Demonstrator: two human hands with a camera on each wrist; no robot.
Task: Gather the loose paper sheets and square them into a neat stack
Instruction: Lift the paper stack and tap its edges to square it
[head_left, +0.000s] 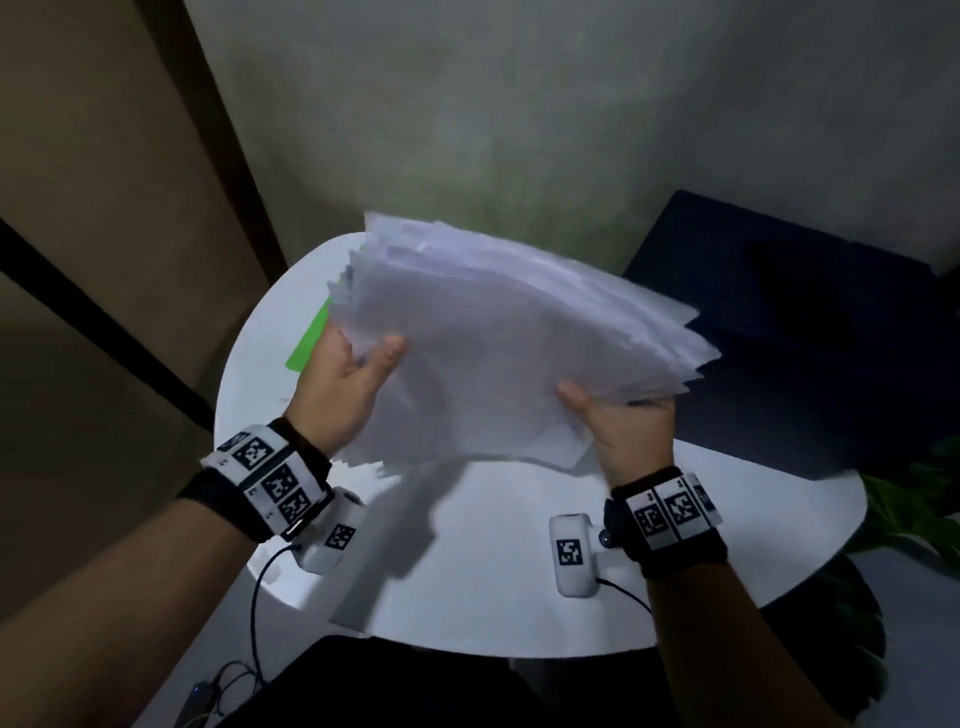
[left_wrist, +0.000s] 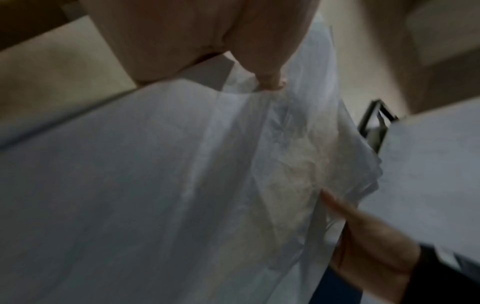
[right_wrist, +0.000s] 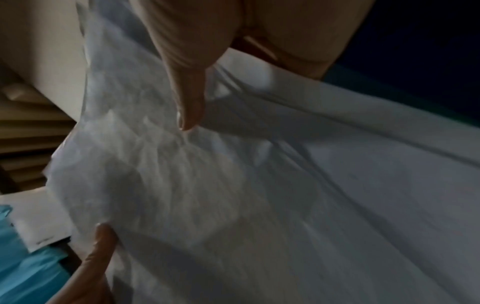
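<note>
Left hand and right hand each pinch the paper sheets, thumbs on top.

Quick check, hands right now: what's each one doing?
Left hand: grips the left edge of the paper sheets, thumb on top.
Right hand: grips the sheets' near right corner, held above the table.

Head view looks down from above – both wrist views close under the paper sheets
</note>
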